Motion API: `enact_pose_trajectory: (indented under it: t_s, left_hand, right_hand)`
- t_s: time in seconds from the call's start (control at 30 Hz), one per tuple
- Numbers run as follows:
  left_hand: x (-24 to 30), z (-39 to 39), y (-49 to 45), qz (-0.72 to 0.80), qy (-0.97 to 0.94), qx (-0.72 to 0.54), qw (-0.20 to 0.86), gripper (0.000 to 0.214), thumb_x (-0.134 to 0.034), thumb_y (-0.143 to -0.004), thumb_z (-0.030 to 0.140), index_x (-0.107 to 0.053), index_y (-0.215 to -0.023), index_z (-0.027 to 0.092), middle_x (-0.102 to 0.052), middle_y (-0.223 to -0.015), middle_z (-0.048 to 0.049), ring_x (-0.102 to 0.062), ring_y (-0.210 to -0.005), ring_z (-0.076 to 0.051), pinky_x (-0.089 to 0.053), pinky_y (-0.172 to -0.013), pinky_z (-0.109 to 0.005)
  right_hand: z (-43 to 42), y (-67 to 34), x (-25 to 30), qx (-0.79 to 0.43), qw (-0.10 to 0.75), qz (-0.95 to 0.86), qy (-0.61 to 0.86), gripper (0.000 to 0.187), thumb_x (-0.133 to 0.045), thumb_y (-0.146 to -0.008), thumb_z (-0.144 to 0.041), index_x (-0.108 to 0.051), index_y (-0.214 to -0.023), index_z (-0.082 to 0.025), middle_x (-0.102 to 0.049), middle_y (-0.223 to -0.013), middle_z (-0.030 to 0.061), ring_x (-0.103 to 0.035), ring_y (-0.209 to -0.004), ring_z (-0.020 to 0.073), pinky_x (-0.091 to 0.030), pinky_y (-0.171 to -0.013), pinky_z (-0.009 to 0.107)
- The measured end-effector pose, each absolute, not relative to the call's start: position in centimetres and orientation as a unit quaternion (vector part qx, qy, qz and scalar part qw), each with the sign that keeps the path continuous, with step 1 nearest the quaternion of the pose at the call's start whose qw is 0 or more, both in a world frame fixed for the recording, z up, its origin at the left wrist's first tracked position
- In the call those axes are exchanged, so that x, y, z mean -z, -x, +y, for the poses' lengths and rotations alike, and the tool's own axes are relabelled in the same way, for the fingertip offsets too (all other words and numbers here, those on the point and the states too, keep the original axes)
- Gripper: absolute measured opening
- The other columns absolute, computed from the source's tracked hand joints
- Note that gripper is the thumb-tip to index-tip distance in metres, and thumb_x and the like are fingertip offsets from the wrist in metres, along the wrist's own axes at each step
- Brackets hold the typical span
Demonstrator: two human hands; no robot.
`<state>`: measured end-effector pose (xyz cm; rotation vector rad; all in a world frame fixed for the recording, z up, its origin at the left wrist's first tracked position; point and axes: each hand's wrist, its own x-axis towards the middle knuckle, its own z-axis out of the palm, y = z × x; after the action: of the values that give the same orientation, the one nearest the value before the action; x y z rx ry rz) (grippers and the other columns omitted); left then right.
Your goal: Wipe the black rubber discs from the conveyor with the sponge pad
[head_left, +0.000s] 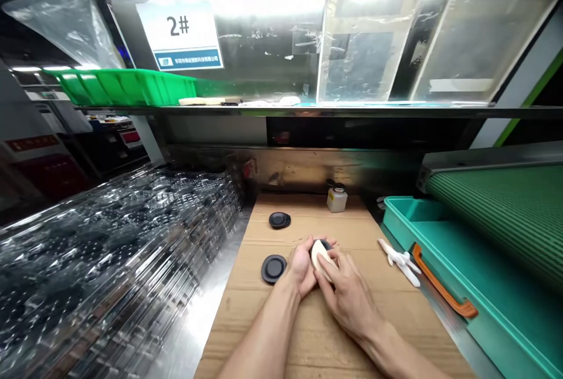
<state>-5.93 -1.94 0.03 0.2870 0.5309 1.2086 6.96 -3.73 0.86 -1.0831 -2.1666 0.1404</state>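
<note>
My left hand (302, 263) is wrapped round a black round part (326, 244), most of which is hidden. In my right hand (345, 285) is a cream-white pad (321, 257), its fingers pressing it against the black part. Left of my hands a black disc with a raised ring (273, 268) lies flat on the cardboard sheet (246, 308). Farther back rests another black disc piece (279, 220), with a second one seemingly under its edge.
A small square bottle with a black cap (336, 199) stands at the back. White gloves (401, 260) lie by a teal bin (505, 320) with an orange handle. Clear plastic trays (176, 238) are stacked at left. A green conveyor belt (505, 197) overhangs the right.
</note>
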Motion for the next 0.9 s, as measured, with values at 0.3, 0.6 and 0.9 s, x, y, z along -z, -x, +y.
enact_pose_trajectory:
  t_s: [0.3,0.6,0.9]
  left_hand:
    - [-0.22,-1.87,5.94,0.249,-0.144,-0.563,0.775,0.029,-0.046,-0.092,0.032,-0.061,-0.097,0.008,-0.068,-0.103,-0.0179,-0.064,-0.101,-0.026,-0.047,-0.094,-0.04]
    - [-0.19,-1.74,6.05,0.252,-0.132,-0.562,0.776,0.03,-0.046,-0.092,0.033,-0.061,-0.098,0.008,-0.068,-0.103,-0.0182,-0.064,-0.101,-0.026,-0.047,-0.094,-0.041]
    - [-0.59,-1.96,6.04,0.247,-0.154,-0.555,0.779,0.028,-0.047,-0.092,0.031,-0.062,-0.096,0.008,-0.068,-0.102,-0.0175,-0.064,-0.099,-0.025,-0.047,-0.093,-0.039]
  right_hand:
    - [-3.6,-6.71,-0.84,-0.041,0.359,-0.817,0.45,0.033,-0.042,-0.093,-0.03,-0.06,-0.12,-0.026,-0.056,-0.105,0.0117,-0.053,-0.093,0.0255,-0.049,-0.079,0.04]
    - [-3.79,-6.67,-0.59,-0.048,0.352,-0.825,0.44,0.035,-0.043,-0.092,-0.029,-0.058,-0.123,-0.026,-0.056,-0.108,0.0119,-0.053,-0.095,0.0256,-0.05,-0.08,0.04]
    - [-3.26,-7.13,-0.53,-0.044,0.36,-0.82,0.442,0.034,-0.044,-0.091,-0.028,-0.058,-0.121,-0.026,-0.058,-0.109,0.0109,-0.054,-0.096,0.0253,-0.049,-0.08,0.04]
